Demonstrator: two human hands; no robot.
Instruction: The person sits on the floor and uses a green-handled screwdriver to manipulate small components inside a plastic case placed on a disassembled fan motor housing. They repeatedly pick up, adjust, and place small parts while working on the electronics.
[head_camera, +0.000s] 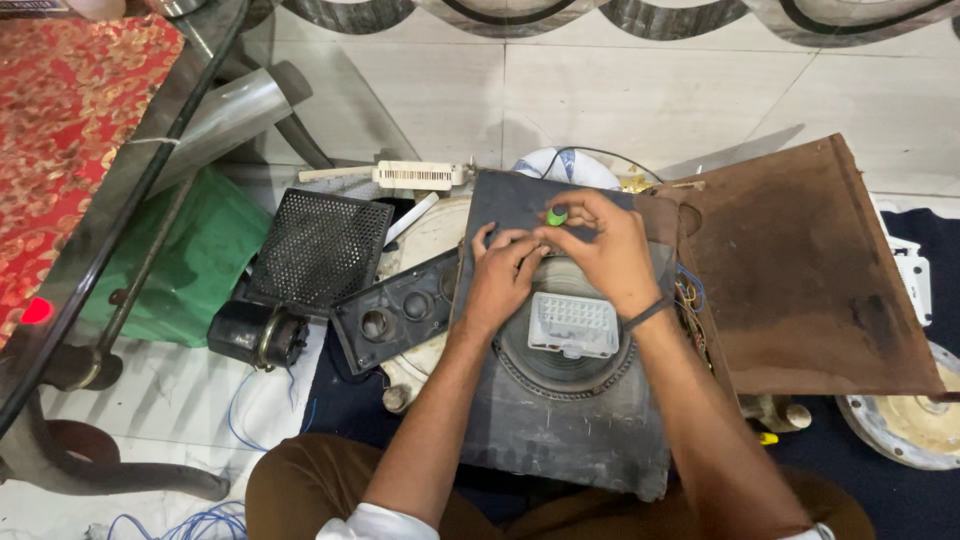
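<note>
On the dark speaker baffle board (570, 440), both hands are working at the upper rim of the round speaker cone (565, 372). Right hand (605, 250) is pinching a green-handled screwdriver (556, 216) between thumb and forefinger, closed tight on the handle. Left hand (500, 275) is pressing fingertips down just beside the tool, steadying; whether it is gripping anything, cannot tell. Judging the step: keeping the driver upright and the board pinned flat is what counts, since a tilted tip would likely slip. White ribbed plastic block (572, 325) is lying on the cone, just below both hands. Brown wooden panel (800, 280) is propped to the right.
</note>
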